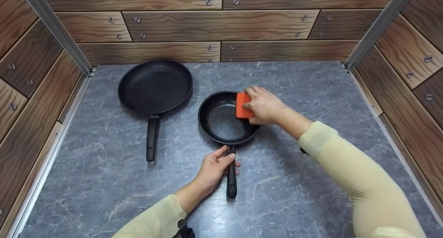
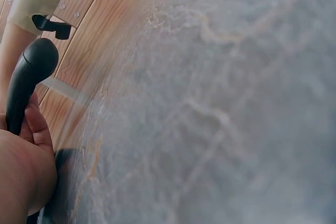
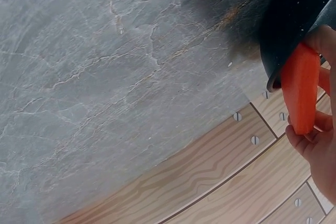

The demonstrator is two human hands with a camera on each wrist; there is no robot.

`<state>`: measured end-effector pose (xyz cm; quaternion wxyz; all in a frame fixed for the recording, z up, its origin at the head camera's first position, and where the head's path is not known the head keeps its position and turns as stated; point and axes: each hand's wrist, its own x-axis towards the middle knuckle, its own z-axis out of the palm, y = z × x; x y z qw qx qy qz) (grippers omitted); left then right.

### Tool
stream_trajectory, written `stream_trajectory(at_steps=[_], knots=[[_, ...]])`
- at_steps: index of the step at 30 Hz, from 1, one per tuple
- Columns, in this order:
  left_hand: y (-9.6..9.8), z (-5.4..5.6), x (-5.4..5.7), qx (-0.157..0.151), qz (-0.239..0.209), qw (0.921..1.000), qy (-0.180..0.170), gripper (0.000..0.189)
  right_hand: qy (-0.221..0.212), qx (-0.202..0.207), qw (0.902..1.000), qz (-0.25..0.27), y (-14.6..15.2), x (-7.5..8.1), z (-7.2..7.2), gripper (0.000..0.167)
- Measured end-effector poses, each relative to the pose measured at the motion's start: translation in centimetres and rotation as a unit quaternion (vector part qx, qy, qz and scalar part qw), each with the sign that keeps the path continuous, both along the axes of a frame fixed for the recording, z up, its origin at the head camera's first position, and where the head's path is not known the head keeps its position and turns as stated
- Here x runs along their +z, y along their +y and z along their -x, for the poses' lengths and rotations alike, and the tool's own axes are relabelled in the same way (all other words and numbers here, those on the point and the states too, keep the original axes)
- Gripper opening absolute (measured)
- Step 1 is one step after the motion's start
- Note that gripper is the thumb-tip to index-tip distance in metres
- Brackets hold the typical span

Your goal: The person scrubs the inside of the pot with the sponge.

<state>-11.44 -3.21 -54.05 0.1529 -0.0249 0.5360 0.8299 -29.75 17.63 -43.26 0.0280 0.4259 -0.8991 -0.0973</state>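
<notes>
A small black speckled frying pan (image 1: 223, 125) sits in the middle of the table, its handle (image 1: 232, 182) pointing toward me. My left hand (image 1: 213, 168) grips that handle near the pan, thumb on top and fingertips showing on the far side. The rounded handle end (image 2: 41, 59) sticks out past the palm in the left wrist view. My right hand (image 1: 265, 105) holds an orange sponge (image 1: 243, 105) at the pan's right inner wall. In the right wrist view the sponge (image 3: 300, 90) stands on edge between thumb and fingers, overlapping the pan's rim.
A larger black frying pan (image 1: 155, 87) lies to the left, its handle (image 1: 151, 139) toward me. Beneath both pans is a grey marble-patterned table (image 1: 104, 182). Wood-patterned walls (image 1: 221, 25) with metal corner posts (image 1: 377, 33) enclose the back and sides.
</notes>
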Motion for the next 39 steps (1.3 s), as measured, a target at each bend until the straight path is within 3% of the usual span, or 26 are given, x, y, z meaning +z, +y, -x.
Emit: stream_trajectory(at_steps=[9, 26, 34, 39], knots=[[0.0, 0.0, 0.0, -0.002, 0.005, 1.0, -0.002, 0.073, -0.001, 0.009, 0.9999, 0.009, 0.1, 0.3, -0.2, 0.043], [0.1, -0.1, 0.0, 0.002, 0.012, 0.9999, -0.002, 0.076, -0.018, -0.008, 0.9994, -0.028, 0.1, 0.8, -0.8, 0.044], [0.1, -0.1, 0.1, 0.001, 0.006, 1.0, 0.004, 0.074, -0.012, 0.005, 0.9993, -0.036, 0.3, 1.0, -1.1, 0.041], [0.1, 0.0, 0.0, 0.0, 0.005, 1.0, 0.006, 0.069, -0.03, -0.002, 0.9984, -0.047, 0.4, 1.1, -1.4, 0.044]])
